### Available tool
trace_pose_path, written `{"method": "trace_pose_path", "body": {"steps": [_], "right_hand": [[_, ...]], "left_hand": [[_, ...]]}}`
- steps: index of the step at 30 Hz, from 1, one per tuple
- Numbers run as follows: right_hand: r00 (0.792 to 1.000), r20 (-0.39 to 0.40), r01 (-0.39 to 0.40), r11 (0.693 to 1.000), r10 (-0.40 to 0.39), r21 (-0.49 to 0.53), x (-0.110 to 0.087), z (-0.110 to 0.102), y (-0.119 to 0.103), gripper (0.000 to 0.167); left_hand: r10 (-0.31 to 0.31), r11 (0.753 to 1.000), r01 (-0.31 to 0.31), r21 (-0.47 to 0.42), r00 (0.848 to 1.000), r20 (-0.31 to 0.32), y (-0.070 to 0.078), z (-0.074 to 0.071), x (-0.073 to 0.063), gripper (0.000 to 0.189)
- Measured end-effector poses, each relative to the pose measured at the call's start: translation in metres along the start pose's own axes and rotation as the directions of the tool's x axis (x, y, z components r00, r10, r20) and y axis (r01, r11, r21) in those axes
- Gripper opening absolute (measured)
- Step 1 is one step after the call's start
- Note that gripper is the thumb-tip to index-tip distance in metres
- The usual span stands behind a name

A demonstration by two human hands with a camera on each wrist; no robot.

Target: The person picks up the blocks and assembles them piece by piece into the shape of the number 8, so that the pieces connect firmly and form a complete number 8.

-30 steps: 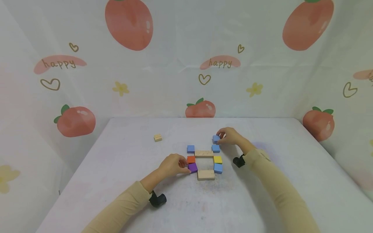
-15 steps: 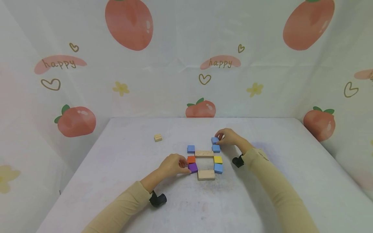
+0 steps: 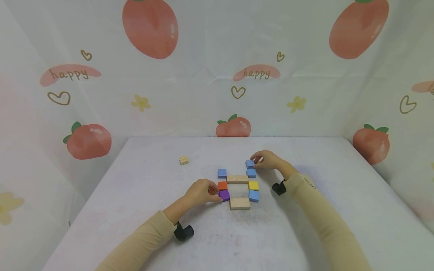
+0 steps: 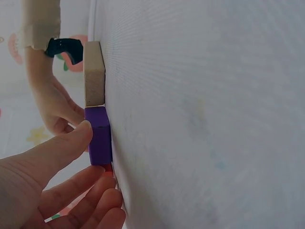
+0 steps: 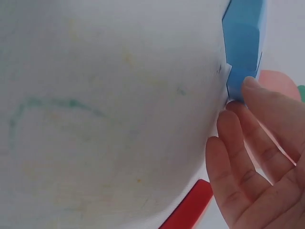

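My left hand (image 3: 199, 192) pinches a purple block (image 3: 224, 195) between thumb and index finger at the left front corner of a block outline. An orange-red block (image 3: 222, 185) sits just behind it. My right hand (image 3: 269, 159) holds a blue block (image 3: 249, 163) at the far right, thumb on its side. That block stands right behind another blue block (image 3: 251, 173). In the left wrist view the purple block (image 4: 99, 138) lies end to end with a wooden plank (image 4: 94, 76). The right wrist view has my thumb and index finger at the far blue block (image 5: 240, 85).
The outline also has a front plank (image 3: 239, 203), a back plank (image 3: 237, 179), a yellow block (image 3: 253, 186), a near blue block (image 3: 254, 195) and a left blue block (image 3: 222, 173). Small wooden pieces (image 3: 184, 160) lie at back left. A red piece (image 5: 188, 207) lies beyond my right fingers.
My right hand has drawn the far blue block slightly nearer, up against the blue block in front of it. The left hand and the other blocks have stayed put.
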State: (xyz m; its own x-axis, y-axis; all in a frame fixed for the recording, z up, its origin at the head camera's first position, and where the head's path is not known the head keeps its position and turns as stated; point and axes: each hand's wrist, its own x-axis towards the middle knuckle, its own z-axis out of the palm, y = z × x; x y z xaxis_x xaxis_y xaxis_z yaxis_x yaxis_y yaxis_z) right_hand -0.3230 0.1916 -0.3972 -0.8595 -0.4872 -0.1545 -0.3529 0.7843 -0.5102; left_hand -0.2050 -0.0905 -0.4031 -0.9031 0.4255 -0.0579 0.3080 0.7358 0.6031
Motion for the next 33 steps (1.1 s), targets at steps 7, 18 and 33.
{"method": "trace_pose_path", "body": {"steps": [7,18,33], "right_hand": [[1.0,0.01,0.006,1.0,-0.006,0.005,-0.002,0.001,0.003,0.035],[0.998,0.026,0.048,0.998,-0.05,0.044,-0.002,0.002,0.006,0.033],[0.999,0.041,0.022,1.0,-0.022,0.005,-0.004,0.002,-0.001,0.033]], "left_hand": [[0.001,1.0,-0.001,0.005,1.0,-0.001,-0.001,0.001,0.001,0.028],[-0.011,1.0,0.011,0.005,1.0,0.002,-0.001,0.002,0.001,0.028],[-0.013,1.0,0.013,0.014,1.0,0.003,-0.002,0.002,0.002,0.027]]}}
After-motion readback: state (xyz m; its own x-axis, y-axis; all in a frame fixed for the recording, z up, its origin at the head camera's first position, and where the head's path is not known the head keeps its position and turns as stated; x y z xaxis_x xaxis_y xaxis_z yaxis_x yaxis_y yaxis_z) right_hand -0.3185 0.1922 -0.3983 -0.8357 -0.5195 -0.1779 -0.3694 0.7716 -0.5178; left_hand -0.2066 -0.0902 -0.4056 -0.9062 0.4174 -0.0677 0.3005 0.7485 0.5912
